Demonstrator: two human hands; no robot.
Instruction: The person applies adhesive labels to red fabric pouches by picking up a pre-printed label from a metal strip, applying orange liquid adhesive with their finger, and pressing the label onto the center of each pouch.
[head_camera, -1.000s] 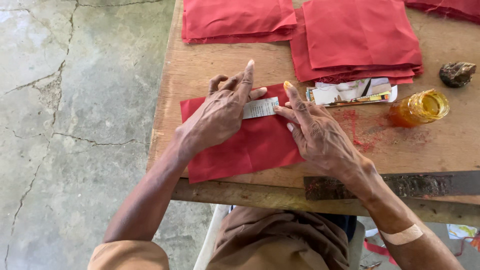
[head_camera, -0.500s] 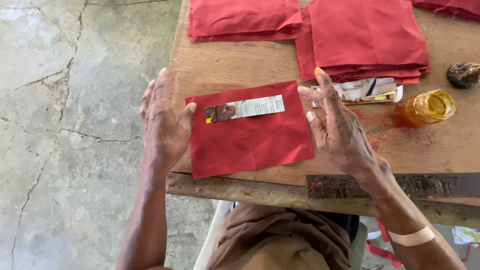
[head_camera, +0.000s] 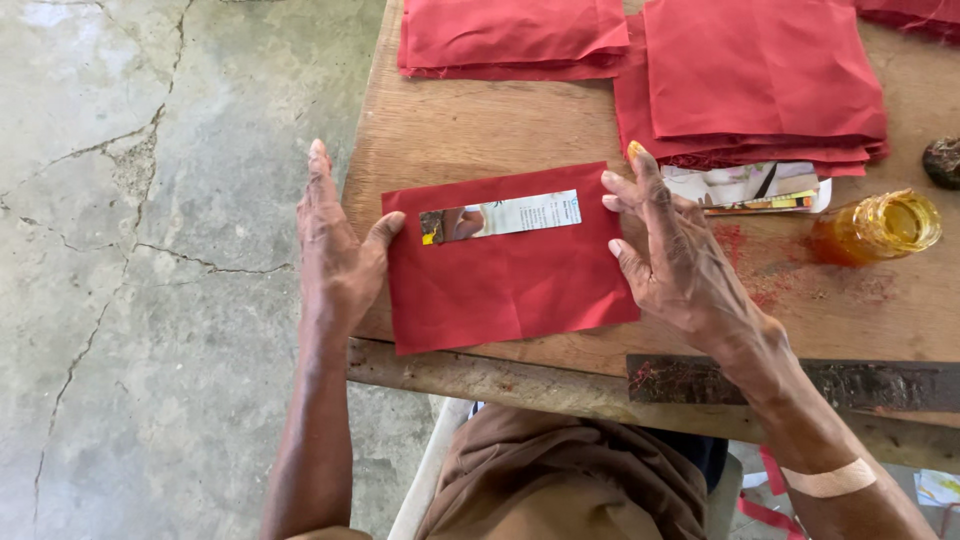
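Head view: your left hand and right hand, fingers spread wide and holding nothing, flank the red sheet on the near tabletop, touching its edges, likely squaring it.

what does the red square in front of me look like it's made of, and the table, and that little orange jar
Flat red square sheet: probably thin matte paper, possibly cloth; it lies flat with crisp edges and a faint crease. Worn brown wooden table: bare unfinished wood, with visible grain and stains. Small amber jar: likely clear glass or plastic, glossy and see-through.
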